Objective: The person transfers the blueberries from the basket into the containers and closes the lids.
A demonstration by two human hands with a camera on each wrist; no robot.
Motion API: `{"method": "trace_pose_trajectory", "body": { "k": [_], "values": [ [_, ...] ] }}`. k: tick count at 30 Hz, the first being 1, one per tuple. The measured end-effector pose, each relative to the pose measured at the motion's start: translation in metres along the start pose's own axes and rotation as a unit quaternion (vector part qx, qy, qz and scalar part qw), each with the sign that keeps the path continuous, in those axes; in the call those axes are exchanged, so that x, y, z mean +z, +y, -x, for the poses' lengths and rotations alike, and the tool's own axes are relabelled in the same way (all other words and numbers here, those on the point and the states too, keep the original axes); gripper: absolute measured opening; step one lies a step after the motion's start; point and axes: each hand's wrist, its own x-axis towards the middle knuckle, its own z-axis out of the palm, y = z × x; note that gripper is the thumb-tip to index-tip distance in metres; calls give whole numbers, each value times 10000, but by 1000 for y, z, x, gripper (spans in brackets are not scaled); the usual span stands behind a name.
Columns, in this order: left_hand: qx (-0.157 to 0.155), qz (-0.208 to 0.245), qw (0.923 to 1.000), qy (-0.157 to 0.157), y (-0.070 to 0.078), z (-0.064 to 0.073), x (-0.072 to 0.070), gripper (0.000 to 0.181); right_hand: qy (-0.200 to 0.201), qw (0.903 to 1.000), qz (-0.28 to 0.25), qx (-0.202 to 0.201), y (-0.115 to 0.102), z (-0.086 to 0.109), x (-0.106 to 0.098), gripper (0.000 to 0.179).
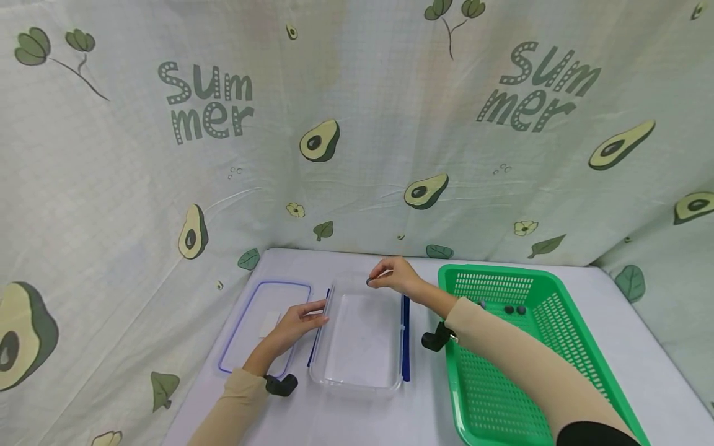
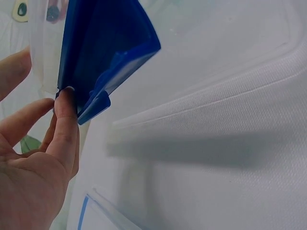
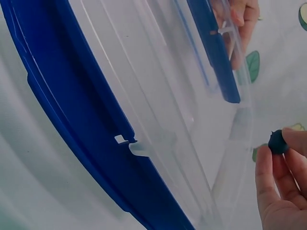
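A blueberry (image 3: 277, 142) is pinched between the thumb and fingertips of my right hand (image 1: 395, 274), over the far end of a clear plastic box (image 1: 362, 334). The box has no lid on, and its blue side latches (image 3: 81, 96) hang down. My left hand (image 1: 298, 325) touches the box's left side with fairly straight fingers; in the left wrist view the fingertips (image 2: 66, 103) rest against a blue latch (image 2: 105, 52). To the right, a green basket (image 1: 454, 371) holds a few dark blueberries (image 1: 509, 309), partly hidden by my right arm.
The clear lid with a blue-purple seal (image 1: 240, 322) lies flat left of the box, partly under my left arm. A white cloth covers the table (image 1: 334, 421). A printed curtain (image 1: 368, 124) hangs behind and at both sides.
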Motion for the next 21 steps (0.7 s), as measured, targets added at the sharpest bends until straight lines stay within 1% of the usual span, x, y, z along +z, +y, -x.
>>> {"method": "trace_pose_trajectory", "body": {
  "k": [6, 11, 13, 14, 18, 20, 21],
  "values": [
    [-3, -128, 9999, -23, -3, -1, -1, 65, -191, 9996, 191, -49, 6, 2, 3, 12],
    [-56, -72, 9999, -88, -3, 1, 0, 65, -467, 9984, 277, -124, 10, 5, 4, 12],
    [-86, -46, 9999, -86, -2, 2, 0, 65, -586, 9977, 293, -189, 4, 10, 4, 14],
    [-79, -46, 9999, -83, -2, 2, 1, 64, -623, 9973, 306, -230, 5, 11, 5, 14],
    [-36, -57, 10000, -59, -1, 2, 0, 64, -651, 9968, 402, -227, 7, 12, 8, 13],
    [-50, -71, 10000, -43, 0, 2, 1, 64, -598, 9970, 456, -191, 16, 8, 10, 12],
    [-49, -77, 10000, -35, 1, 3, 0, 64, -580, 9970, 479, -174, 17, 8, 11, 12]
  ]
}}
